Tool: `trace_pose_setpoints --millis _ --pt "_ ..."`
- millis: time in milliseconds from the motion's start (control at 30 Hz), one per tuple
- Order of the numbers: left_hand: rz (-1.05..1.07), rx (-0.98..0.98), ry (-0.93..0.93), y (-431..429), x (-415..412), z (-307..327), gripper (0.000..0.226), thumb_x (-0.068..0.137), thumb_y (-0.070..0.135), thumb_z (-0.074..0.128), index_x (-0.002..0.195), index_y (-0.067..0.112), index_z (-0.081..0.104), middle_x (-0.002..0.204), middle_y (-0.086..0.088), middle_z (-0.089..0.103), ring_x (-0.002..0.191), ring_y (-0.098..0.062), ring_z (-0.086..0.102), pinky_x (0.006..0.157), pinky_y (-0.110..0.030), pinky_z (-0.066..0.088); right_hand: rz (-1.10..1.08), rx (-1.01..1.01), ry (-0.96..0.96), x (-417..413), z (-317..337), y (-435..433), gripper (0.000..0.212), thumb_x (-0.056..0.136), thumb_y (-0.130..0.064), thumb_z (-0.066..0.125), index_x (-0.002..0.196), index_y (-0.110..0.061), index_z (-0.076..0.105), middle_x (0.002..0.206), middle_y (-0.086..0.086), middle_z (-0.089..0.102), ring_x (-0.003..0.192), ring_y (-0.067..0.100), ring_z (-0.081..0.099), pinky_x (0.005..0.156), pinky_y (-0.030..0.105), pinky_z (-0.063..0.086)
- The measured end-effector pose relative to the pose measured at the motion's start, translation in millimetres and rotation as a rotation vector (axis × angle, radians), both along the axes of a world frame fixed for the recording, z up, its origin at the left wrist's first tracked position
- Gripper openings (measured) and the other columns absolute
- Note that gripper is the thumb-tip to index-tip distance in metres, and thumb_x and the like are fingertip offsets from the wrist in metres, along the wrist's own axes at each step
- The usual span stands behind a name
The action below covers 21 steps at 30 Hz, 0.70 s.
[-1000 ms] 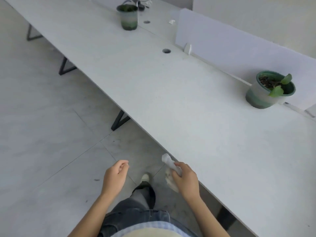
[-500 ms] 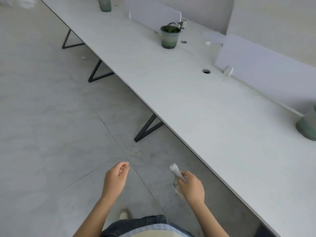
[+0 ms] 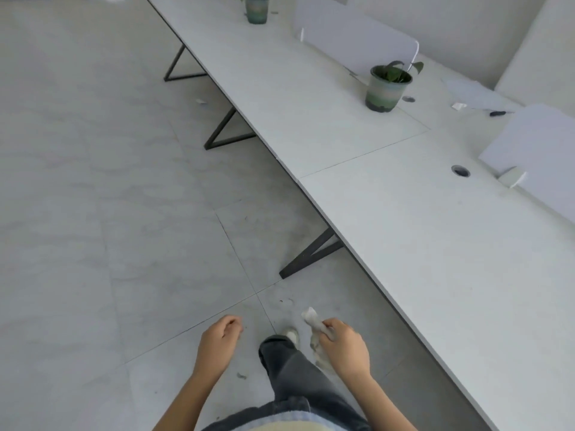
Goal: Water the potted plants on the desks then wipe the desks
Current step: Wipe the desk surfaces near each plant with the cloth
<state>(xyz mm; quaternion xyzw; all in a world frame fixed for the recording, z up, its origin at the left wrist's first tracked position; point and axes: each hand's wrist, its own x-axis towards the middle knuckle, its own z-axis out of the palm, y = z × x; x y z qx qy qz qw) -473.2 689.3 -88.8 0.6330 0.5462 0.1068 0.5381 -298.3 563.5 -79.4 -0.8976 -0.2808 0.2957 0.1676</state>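
Right hand (image 3: 345, 348) gripping rag (image 3: 313, 321), seemingly off desk edge (image 3: 394, 293)

No words, numbers, labels, brands or signs can be read. The nearer plant pot (image 3: 384, 91), the farther plant pot (image 3: 256, 12), the white desk top (image 3: 435, 244) and the divider panel (image 3: 351, 42) show plain surfaces. The paper scrap (image 3: 459, 105) is too small to tell.
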Motion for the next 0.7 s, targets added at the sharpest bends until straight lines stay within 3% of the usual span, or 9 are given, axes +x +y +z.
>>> trace_pose_setpoints --millis 67,133,200,367,500,633,700 --pt "0.017 0.038 0.002 30.9 18.5 1.4 0.018 0.093 0.009 0.044 0.088 0.019 0.058 0.089 -0.006 0.065 0.09 -0.024 0.061 0.075 -0.027 0.043 0.011 0.037 0.016 24.1 0.1 34.1 0.02 0.091 -0.029 0.044 0.082 -0.019 0.06 0.077 -0.003 0.057 0.061 0.013 0.049 0.048 0.018 0.032" --pt "0.023 0.066 0.016 61.1 40.7 4.5 0.018 0.093 0.009 0.043 0.089 0.017 0.058 0.09 -0.007 0.065 0.09 -0.026 0.061 0.08 -0.031 0.044 0.005 0.081 0.013 54.4 5.5 73.3 0.029 0.091 -0.034 0.044 0.063 -0.026 0.047 0.064 -0.007 0.051 0.052 0.009 0.045 0.046 0.019 0.031" --pt "0.017 0.09 0.04 88.7 64.5 10.3 0.017 0.094 0.011 0.043 0.09 0.017 0.058 0.09 -0.006 0.064 0.09 -0.025 0.061 0.083 -0.033 0.045 -0.01 0.142 0.003 86.3 14.9 110.8 0.034 0.09 -0.036 0.044 0.057 -0.032 0.036 0.058 -0.01 0.046 0.051 0.008 0.043 0.047 0.021 0.031" --pt "-0.038 0.108 0.046 136.1 118.2 18.7 0.015 0.095 0.016 0.042 0.096 0.019 0.057 0.091 -0.001 0.062 0.09 -0.02 0.06 0.079 -0.026 0.044 -0.062 0.204 0.056 134.3 19.3 171.1 0.031 0.086 -0.047 0.043 0.057 -0.036 0.043 0.071 -0.006 0.061 0.065 0.015 0.058 0.059 0.026 0.046" --pt "-0.078 0.049 0.094 153.6 135.8 8.2 0.016 0.095 0.019 0.044 0.104 0.019 0.057 0.099 0.002 0.059 0.095 -0.016 0.056 0.08 -0.02 0.04 0.006 0.192 0.08 149.8 14.1 199.9 0.04 0.088 -0.04 0.044 0.05 -0.031 0.037 0.058 -0.008 0.047 0.055 0.008 0.043 0.056 0.023 0.037" --pt "0.05 -0.013 0.106 191.2 145.6 -0.6 0.013 0.094 0.016 0.046 0.091 0.017 0.058 0.096 -0.005 0.062 0.092 -0.024 0.059 0.079 -0.027 0.043 0.074 0.2 0.12 171.9 13.0 232.8 0.017 0.087 -0.029 0.046 0.074 -0.032 0.057 0.079 -0.006 0.06 0.07 0.011 0.053 0.059 0.019 0.037" --pt "0.09 -0.021 0.104 218.5 156.3 -6.0 0.016 0.094 0.018 0.045 0.089 0.017 0.06 0.096 -0.008 0.064 0.091 -0.025 0.06 0.08 -0.031 0.046 0.072 0.213 0.117 185.8 12.1 253.8 0.026 0.085 -0.027 0.045 0.062 -0.037 0.044 0.074 -0.008 0.055 0.065 0.007 0.05 0.056 0.017 0.035"
